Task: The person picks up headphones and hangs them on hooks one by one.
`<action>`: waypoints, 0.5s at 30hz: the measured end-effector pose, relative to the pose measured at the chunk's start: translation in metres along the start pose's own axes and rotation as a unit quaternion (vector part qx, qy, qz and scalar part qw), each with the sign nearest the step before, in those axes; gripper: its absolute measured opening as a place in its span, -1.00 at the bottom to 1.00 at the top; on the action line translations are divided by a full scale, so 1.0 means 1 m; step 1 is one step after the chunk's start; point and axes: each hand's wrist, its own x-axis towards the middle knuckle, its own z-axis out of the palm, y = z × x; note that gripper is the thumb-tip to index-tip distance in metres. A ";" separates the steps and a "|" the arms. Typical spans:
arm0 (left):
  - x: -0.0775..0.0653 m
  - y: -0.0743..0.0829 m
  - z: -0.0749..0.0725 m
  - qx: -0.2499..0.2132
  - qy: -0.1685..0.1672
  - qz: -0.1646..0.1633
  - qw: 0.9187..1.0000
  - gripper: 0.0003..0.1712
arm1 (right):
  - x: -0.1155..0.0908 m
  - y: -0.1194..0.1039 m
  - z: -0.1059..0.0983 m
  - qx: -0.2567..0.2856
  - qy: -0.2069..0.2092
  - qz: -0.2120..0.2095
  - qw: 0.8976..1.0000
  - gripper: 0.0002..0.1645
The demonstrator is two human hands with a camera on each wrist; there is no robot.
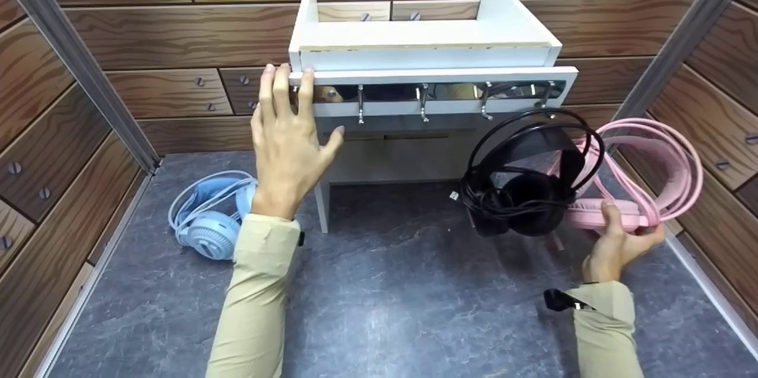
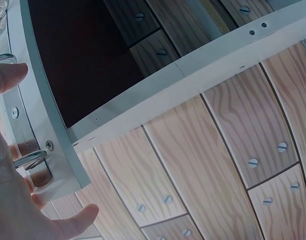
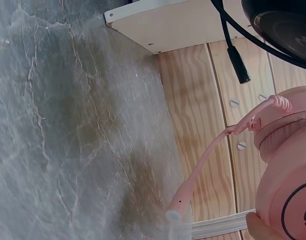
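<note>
On the left of the frame, blue headphones [image 1: 210, 233] lie on the tabletop [image 1: 379, 319]. Beside them the left hand [image 1: 287, 147], fingers straight and slightly spread, touches the left end of the hook rail [image 1: 337, 109], seemingly steadying it. The white shelf unit [image 1: 397, 58] stands upper centre. Right of centre, black headphones [image 1: 536, 203] appear to hang from the end hook, cable bunched. At far right, the right hand [image 1: 619, 247] pinches the pink headphones [image 1: 630, 209] by an earcup, thumb on top; I'd judge this a carrying step. Moving them leftward calls for clearing the black pair, which stands in the way.
</note>
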 end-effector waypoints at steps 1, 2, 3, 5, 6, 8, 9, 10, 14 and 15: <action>0.000 0.000 0.000 0.001 0.000 0.001 1.000 0.04 | 0.000 -0.001 0.000 0.005 -0.001 -0.003 1.000 -0.03; 0.001 0.000 0.000 0.002 0.001 0.001 1.000 0.04 | 0.000 -0.001 0.001 0.009 -0.001 -0.006 1.000 -0.03; 0.001 0.001 0.000 0.003 0.004 0.003 1.000 0.04 | 0.000 -0.002 0.001 0.014 -0.001 -0.007 1.000 -0.03; 0.001 0.001 0.001 0.006 0.010 0.006 1.000 0.04 | -0.001 -0.004 0.001 0.021 -0.002 -0.009 1.000 -0.01; 0.001 0.001 0.001 0.007 0.012 0.007 1.000 0.04 | -0.001 -0.005 0.001 0.022 -0.002 -0.011 1.000 -0.01; 0.001 0.001 0.001 0.007 0.016 0.009 1.000 0.04 | -0.001 -0.006 0.001 0.019 -0.001 -0.012 1.000 -0.01; 0.001 0.001 0.002 0.009 0.019 0.010 1.000 0.04 | -0.002 -0.007 0.001 0.020 -0.001 -0.012 1.000 -0.01; 0.001 0.001 0.002 0.009 0.018 0.009 1.000 0.04 | -0.002 -0.007 0.001 0.022 0.000 -0.013 1.000 -0.01; 0.000 0.001 0.001 0.008 0.012 0.005 1.000 0.04 | -0.003 -0.009 0.000 0.025 -0.002 -0.016 1.000 -0.01; -0.001 0.001 0.001 0.007 0.011 0.004 1.000 0.04 | -0.003 -0.009 -0.001 0.030 -0.003 -0.016 0.999 0.00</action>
